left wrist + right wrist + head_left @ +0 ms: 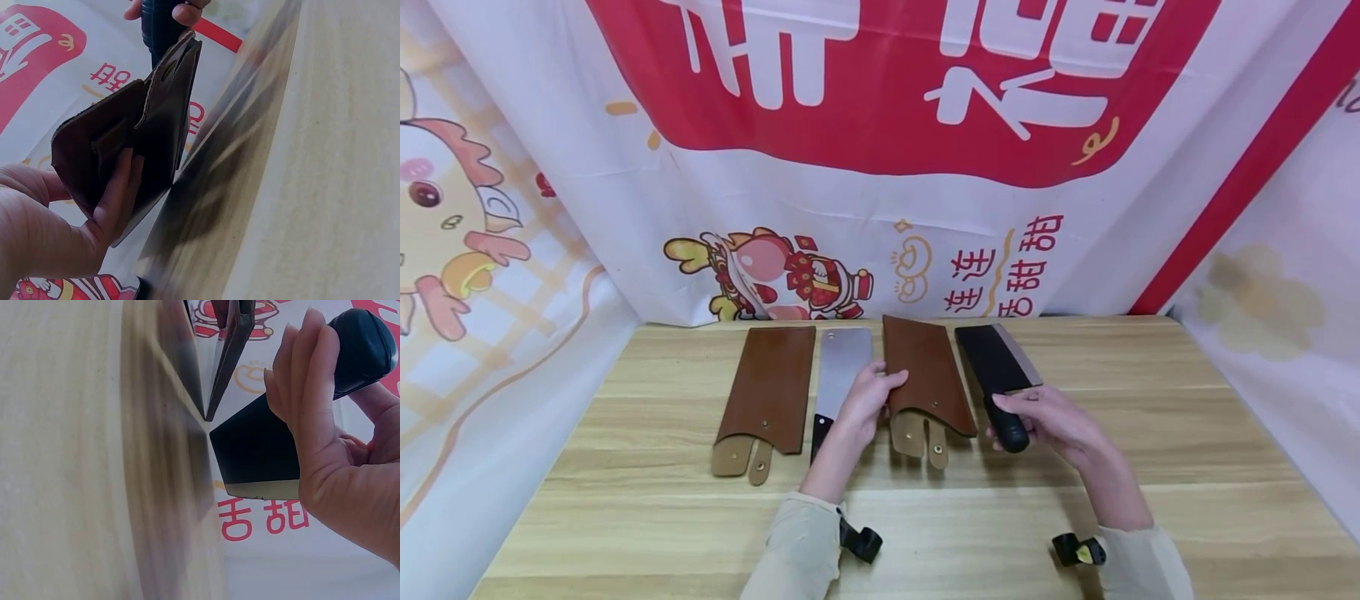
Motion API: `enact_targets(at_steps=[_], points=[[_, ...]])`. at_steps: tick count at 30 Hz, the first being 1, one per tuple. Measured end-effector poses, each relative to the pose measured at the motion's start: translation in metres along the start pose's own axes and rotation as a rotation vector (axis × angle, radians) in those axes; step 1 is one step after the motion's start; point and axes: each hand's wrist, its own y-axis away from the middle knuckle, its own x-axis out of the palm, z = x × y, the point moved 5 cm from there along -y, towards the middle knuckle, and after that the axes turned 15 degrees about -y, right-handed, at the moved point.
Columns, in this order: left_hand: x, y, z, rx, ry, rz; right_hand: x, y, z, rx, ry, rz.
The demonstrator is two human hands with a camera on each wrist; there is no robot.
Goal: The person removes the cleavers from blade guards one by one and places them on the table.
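Note:
My left hand [867,400] grips the left edge of a brown leather sheath [928,367], thumb on top and fingers underneath. In the left wrist view that sheath [159,119] tilts up off the table, its strap end toward me. My right hand [1048,421] holds a cleaver by its black handle [1011,429]. Its blade [996,354], dark with a pale edge strip, points away from me, just right of the sheath. In the right wrist view the fingers wrap the handle [362,353], and the dark blade [259,444] hangs close over the table.
A second brown sheath [771,379] lies flat at the left. Between the sheaths lies another cleaver [844,362] with a silver blade, its black handle partly behind my left arm. A printed cloth [880,208] rises along the back edge of the wooden table [655,500].

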Motion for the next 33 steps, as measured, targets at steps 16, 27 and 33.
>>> enact_targets(at_steps=[16,27,33], points=[[0.000,-0.003,0.006,-0.009,-0.031,0.011,-0.001,-0.007,-0.012,0.063,0.057,-0.029],[-0.002,-0.003,0.007,-0.003,-0.138,0.005,0.000,-0.012,-0.018,0.056,0.216,-0.058],[-0.001,-0.003,0.006,0.044,-0.210,-0.010,0.001,-0.013,-0.020,0.054,0.289,-0.074]])
